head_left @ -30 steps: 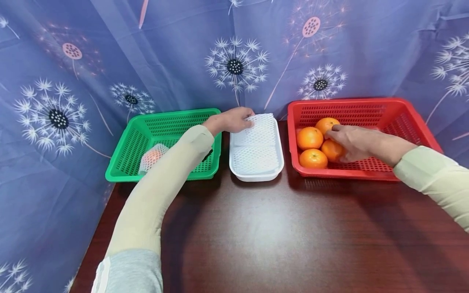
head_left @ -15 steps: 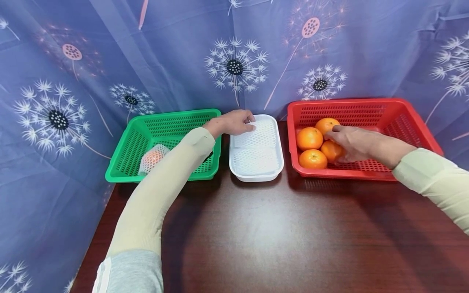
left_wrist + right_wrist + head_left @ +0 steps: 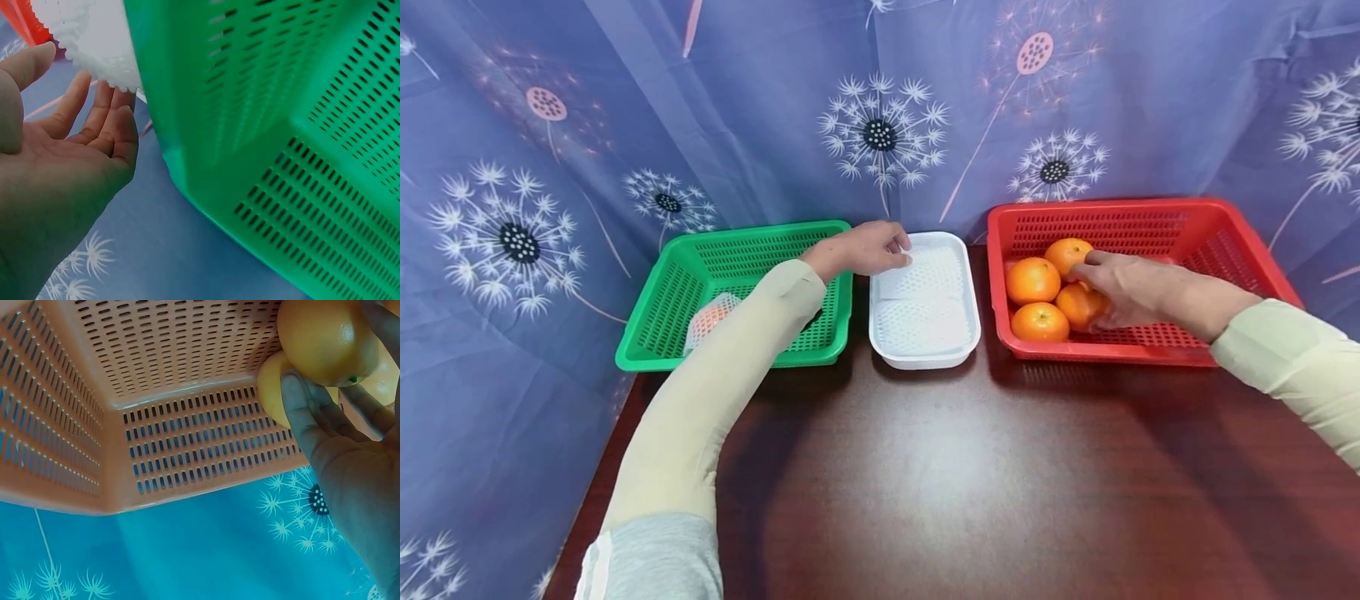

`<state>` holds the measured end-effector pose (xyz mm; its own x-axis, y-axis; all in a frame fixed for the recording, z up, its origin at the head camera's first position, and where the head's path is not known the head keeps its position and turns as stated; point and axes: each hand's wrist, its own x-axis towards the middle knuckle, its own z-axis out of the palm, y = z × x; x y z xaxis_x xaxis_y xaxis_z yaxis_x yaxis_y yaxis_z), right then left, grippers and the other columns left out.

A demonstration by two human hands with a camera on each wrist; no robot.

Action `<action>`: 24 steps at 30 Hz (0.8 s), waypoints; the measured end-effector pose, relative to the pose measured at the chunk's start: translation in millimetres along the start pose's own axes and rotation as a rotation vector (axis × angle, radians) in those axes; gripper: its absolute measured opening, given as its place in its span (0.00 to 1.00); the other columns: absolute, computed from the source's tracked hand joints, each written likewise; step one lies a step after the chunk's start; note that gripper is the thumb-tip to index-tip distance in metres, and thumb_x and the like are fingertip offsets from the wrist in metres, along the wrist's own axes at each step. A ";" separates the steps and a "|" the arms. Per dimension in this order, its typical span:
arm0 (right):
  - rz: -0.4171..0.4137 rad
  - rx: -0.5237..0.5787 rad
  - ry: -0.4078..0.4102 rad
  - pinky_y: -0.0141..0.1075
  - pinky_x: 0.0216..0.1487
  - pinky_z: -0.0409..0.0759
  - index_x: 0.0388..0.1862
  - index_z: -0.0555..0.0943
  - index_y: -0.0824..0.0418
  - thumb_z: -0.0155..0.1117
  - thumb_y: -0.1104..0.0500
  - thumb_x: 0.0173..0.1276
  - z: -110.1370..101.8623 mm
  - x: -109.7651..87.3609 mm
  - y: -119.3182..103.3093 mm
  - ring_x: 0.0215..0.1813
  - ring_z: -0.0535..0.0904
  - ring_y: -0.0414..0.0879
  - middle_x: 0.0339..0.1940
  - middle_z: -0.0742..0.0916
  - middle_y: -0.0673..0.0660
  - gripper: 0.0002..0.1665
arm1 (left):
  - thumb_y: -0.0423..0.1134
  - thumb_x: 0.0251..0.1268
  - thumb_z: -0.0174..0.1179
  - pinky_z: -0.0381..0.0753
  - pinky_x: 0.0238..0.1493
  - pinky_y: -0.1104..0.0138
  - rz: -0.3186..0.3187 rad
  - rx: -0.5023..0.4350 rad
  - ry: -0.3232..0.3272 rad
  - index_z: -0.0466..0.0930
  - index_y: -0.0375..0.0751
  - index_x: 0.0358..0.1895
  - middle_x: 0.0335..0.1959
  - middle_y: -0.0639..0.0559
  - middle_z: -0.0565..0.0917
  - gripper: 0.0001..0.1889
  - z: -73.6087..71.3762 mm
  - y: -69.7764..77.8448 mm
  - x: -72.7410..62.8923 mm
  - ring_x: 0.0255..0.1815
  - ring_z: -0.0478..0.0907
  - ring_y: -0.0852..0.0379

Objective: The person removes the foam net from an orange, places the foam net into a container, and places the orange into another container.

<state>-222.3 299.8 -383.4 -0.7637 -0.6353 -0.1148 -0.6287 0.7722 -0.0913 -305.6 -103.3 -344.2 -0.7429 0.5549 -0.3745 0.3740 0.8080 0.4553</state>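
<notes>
In the head view my left hand (image 3: 867, 248) hovers at the far left rim of a white tray (image 3: 925, 362), fingers relaxed and bent a little. White foam fruit nets (image 3: 925, 321) lie flat in that tray, and in the left wrist view the fingertips are close by the scalloped edge of a net (image 3: 103, 47). My right hand (image 3: 1131, 287) reaches into the red basket (image 3: 1213, 250) and grips an orange (image 3: 1079, 307), its fingers and thumb round the fruit. Beside it rest three other oranges (image 3: 1033, 281), grouped at the basket's left end.
A green basket (image 3: 741, 242) stands left of the tray, holding a fruit in a foam net (image 3: 707, 318), partly hidden by the left sleeve. The brown table (image 3: 940, 483) extends in front. A blue dandelion-patterned cloth (image 3: 760, 100) hangs right behind the containers.
My left hand has let go of the foam net it held raised, which now lies flat in the tray, and has drawn slightly left. The right hand stays at the orange.
</notes>
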 end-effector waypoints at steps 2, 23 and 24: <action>0.007 0.001 -0.002 0.54 0.45 0.88 0.61 0.78 0.67 0.90 0.58 0.47 -2.1 -0.5 -0.5 0.42 0.84 0.54 0.46 0.80 0.63 0.44 | 0.49 0.84 0.53 0.71 0.73 0.57 -0.002 0.005 0.001 0.71 0.39 0.72 0.71 0.44 0.76 0.24 -1.5 -2.3 -2.9 0.73 0.72 0.49; 0.086 0.103 0.118 0.67 0.61 0.77 0.64 0.80 0.66 0.80 0.57 0.64 -38.3 -16.8 -2.1 0.61 0.81 0.68 0.62 0.82 0.69 0.33 | 0.50 0.83 0.55 0.71 0.70 0.52 -0.017 0.145 0.131 0.73 0.38 0.73 0.70 0.41 0.74 0.26 -0.8 -7.1 -38.9 0.71 0.69 0.47; 0.092 0.107 0.130 0.67 0.62 0.76 0.64 0.79 0.67 0.80 0.56 0.64 -38.9 -17.9 -2.3 0.61 0.81 0.69 0.62 0.82 0.69 0.33 | 0.52 0.83 0.55 0.71 0.70 0.52 -0.026 0.156 0.147 0.74 0.38 0.72 0.70 0.41 0.74 0.26 0.2 -6.0 -40.6 0.71 0.68 0.47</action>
<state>-212.9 309.3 -342.7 -0.8343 -0.5513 0.0003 -0.5412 0.8188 -0.1914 -277.5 -130.7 -331.9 -0.8223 0.5074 -0.2577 0.4260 0.8491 0.3124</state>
